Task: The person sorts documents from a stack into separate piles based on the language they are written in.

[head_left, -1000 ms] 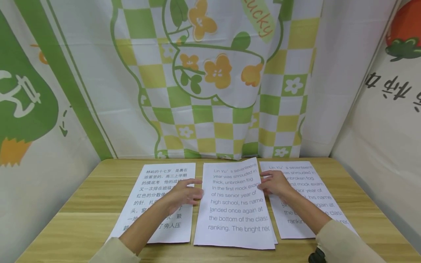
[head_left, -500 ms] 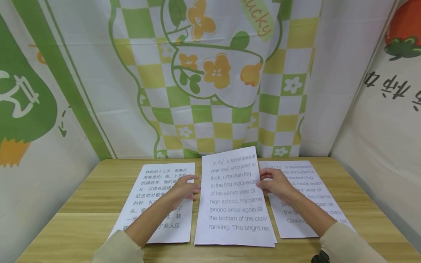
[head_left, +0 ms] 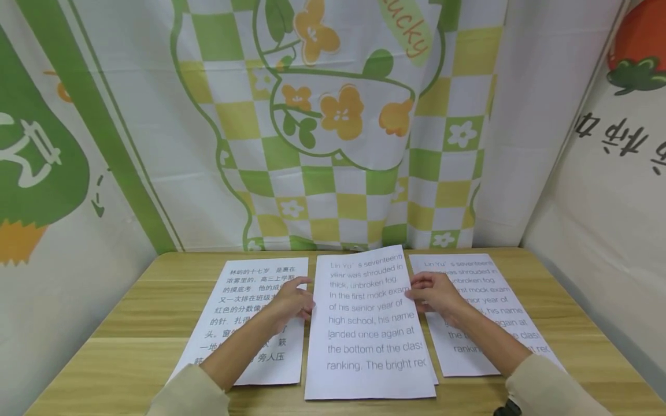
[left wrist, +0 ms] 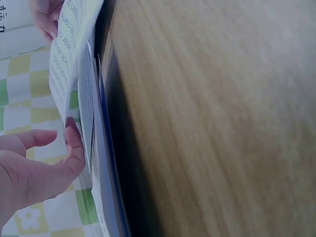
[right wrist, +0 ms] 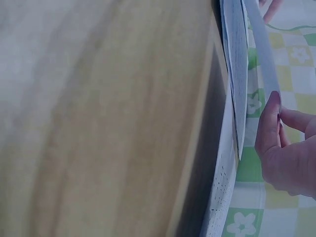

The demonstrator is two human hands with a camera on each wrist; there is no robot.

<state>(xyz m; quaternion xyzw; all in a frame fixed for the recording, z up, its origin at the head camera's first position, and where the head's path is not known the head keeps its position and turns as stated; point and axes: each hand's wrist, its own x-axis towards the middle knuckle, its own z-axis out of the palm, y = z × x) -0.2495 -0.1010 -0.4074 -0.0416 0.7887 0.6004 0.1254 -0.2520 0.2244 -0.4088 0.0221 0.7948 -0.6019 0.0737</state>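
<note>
A printed sheet of paper (head_left: 369, 323) with English text is raised off the pile in the middle of the table. At its right edge, my right hand (head_left: 436, 297) pinches the paper between thumb and fingers; the right wrist view shows this grip (right wrist: 286, 143). On the other side is my left hand (head_left: 288, 303). In the left wrist view, a finger of the left hand (left wrist: 39, 168) touches the sheet's edge, while the thumb stands apart from it. Beneath the raised sheet lies more paper (left wrist: 86, 94), mostly hidden in the head view.
A sheet with Chinese text (head_left: 260, 370) lies at left, partly under the left forearm. Another English sheet (head_left: 468, 361) lies at right, partly behind the right hand and forearm. All rest on the wooden table (head_left: 130, 335). Behind hangs a checkered curtain (head_left: 322, 179).
The sheet's top edge rose, then sank again. Its lower edge has come slightly nearer to me. Both hands have stayed at its sides with small shifts.
</note>
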